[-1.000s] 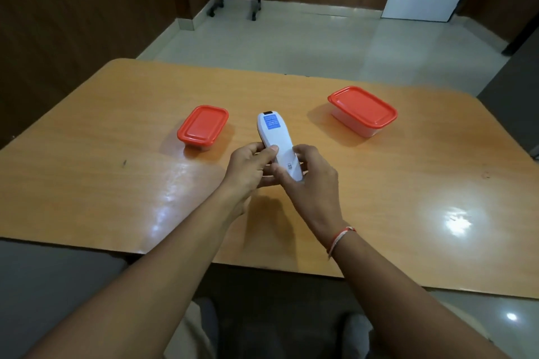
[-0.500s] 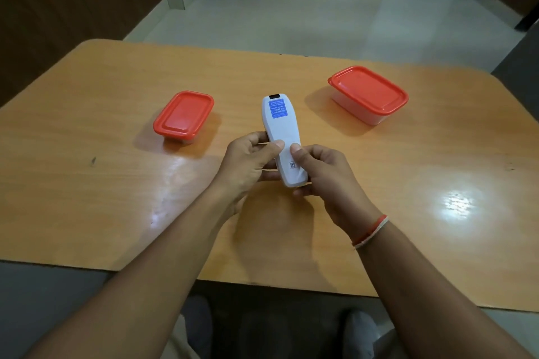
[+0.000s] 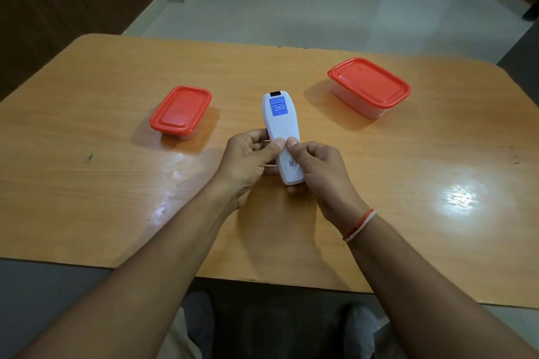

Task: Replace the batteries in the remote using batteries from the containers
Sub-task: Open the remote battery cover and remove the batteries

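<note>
Both hands grip the white remote back side up above the wooden table: left hand and right hand closed around it, thumbs pressed side by side on its rear face. Two red-lidded containers, small container left, large container right, stand closed, well apart.

We see a glossy wood-grain table throwing glare near its right edge, a smooth matt white plastic remote with a blue paper-looking sticker, and two shiny red plastic lids over translucent plastic tubs.
</note>
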